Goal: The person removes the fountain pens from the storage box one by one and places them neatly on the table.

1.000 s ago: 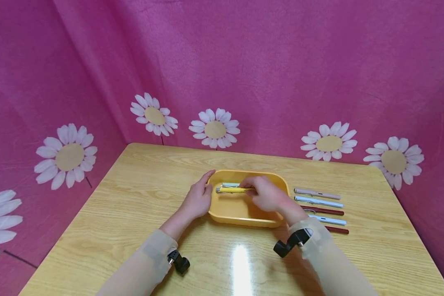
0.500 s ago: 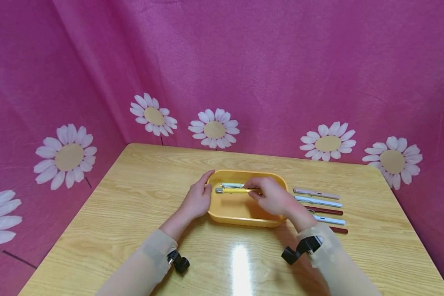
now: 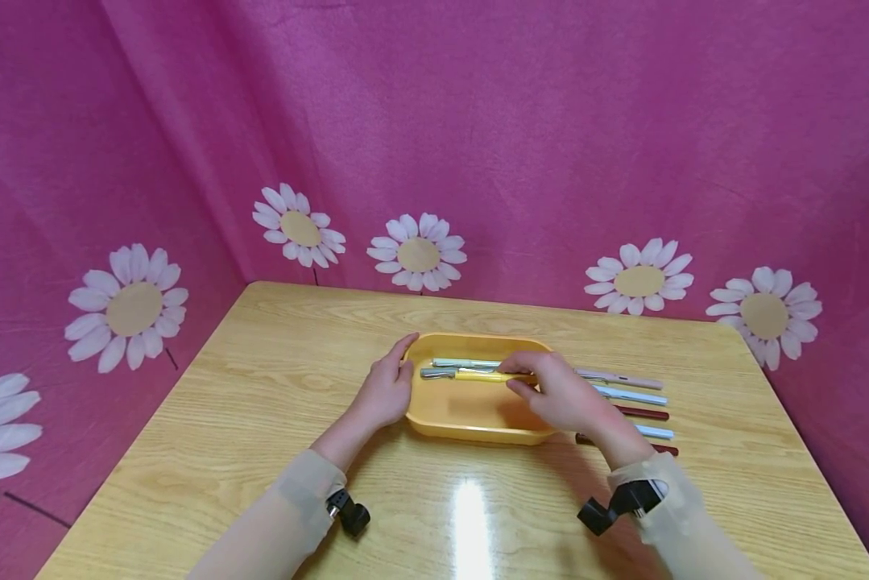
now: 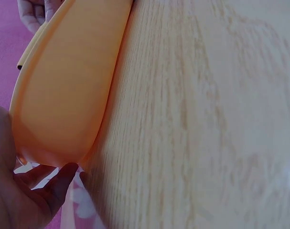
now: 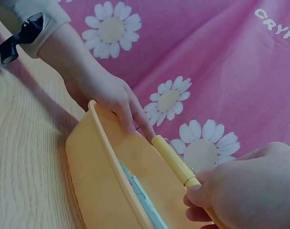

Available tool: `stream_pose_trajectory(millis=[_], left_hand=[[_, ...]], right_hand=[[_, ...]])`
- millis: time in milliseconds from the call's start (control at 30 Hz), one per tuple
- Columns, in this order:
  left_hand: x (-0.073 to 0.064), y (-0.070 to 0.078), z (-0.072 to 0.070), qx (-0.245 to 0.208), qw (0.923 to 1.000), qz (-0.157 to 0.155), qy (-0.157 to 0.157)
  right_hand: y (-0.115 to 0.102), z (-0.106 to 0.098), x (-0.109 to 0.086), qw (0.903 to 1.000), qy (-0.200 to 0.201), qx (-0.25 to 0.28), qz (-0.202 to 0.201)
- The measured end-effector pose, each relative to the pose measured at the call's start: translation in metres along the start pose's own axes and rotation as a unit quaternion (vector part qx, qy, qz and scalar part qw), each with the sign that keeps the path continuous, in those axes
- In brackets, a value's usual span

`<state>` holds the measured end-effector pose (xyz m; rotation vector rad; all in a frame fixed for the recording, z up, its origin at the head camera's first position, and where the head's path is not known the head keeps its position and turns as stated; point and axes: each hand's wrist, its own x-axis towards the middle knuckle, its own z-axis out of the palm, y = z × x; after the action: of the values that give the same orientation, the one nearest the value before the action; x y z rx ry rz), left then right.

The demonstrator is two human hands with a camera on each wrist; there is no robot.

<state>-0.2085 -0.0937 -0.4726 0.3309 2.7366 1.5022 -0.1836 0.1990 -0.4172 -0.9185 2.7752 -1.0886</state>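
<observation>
My right hand (image 3: 560, 391) pinches a yellow pen (image 3: 481, 376) between thumb and fingers, above a yellow-orange plastic tray (image 3: 477, 432). In the right wrist view the yellow pen (image 5: 172, 158) points away from that hand, its clip on the far side. A light green pen (image 3: 463, 363) lies along the back of the tray. Just in front of it shows the greyish end of another pen (image 3: 437, 373), partly covered by the yellow one. My left hand (image 3: 383, 391) grips the tray's left end; in the left wrist view its fingertips (image 4: 68, 169) touch the lower edge.
Right of the tray, several pens lie in a row on the wooden table (image 3: 318, 346): a pale pink pen (image 3: 626, 379), two light blue ones and two dark red ones. My right forearm partly covers them. A pink curtain (image 3: 477, 121) with daisies hangs behind.
My right hand has moved right with the yellow pen, so more of the light green pen and the greyish pen end show. The left hand stays on the tray.
</observation>
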Motion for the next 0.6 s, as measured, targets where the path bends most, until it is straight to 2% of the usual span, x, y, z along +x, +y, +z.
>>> stream_pose_trajectory(millis=[200, 600], left_hand=[[0.001, -0.001, -0.001, -0.005, 1.0, -0.001, -0.001], [0.002, -0.003, 0.001, -0.001, 1.0, -0.002, -0.004]], right_hand=[[0.001, -0.005, -0.009, 0.9998, 0.01, -0.014, -0.005], [0.002, -0.015, -0.031, 0.9993, 0.017, -0.027, 0.019]])
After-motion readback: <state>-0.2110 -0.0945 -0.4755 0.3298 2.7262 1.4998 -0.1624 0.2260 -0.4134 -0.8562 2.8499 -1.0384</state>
